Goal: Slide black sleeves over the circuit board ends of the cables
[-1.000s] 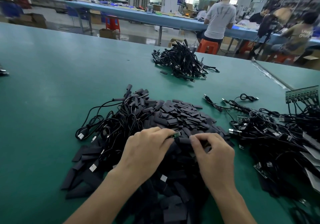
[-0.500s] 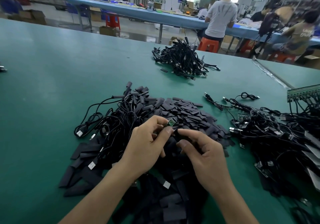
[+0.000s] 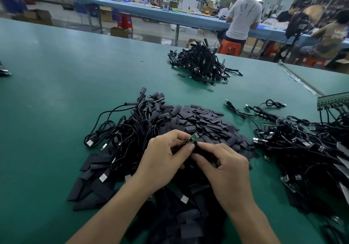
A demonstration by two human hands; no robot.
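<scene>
Board at the sleeve's mouth, over the sleeve pile [image 3: 207, 124]

My left hand [image 3: 166, 158] pinches the cable's circuit board [image 3: 193, 138] and my right hand [image 3: 226, 168] pinches a black sleeve [image 3: 200, 149] against it. I judge the board's corners could snag the flattened mouth, or the sleeve could slip into the pile.

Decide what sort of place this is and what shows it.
Probably an electronics assembly workshop: a long green worktable, heaps of thin black cables and flat black sleeves, workers on orange plastic stools.
</scene>
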